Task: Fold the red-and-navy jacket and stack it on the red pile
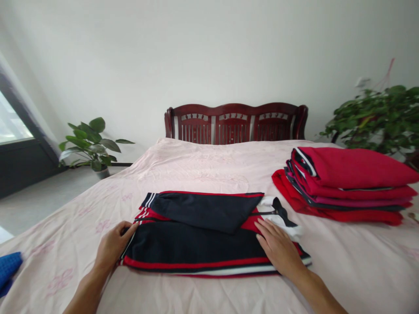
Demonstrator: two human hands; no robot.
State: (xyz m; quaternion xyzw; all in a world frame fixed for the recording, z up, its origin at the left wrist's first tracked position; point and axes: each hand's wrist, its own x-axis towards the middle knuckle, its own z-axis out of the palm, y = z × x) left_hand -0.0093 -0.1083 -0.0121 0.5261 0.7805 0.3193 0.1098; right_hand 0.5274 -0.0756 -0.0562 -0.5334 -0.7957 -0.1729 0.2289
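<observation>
A folded track jacket (196,246), navy with red and white stripes, lies flat on the bed in front of me. One navy sleeve (199,211) is laid across its body, and the white collar part (271,213) is at the right end. At the striped left hem, my left hand (113,244) is closed on the jacket's edge; some of its fingers are hidden. My right hand (279,248) rests open on the jacket near the collar, fingers stretched over the red and white cloth.
To the right stands a stack of folded red and dark clothes (353,183). A pink sheet (203,165) covers the bed, with a wooden headboard (235,124) behind. Blue cloth (9,268) shows at the left edge. Potted plants (93,144) stand beyond the bed's sides.
</observation>
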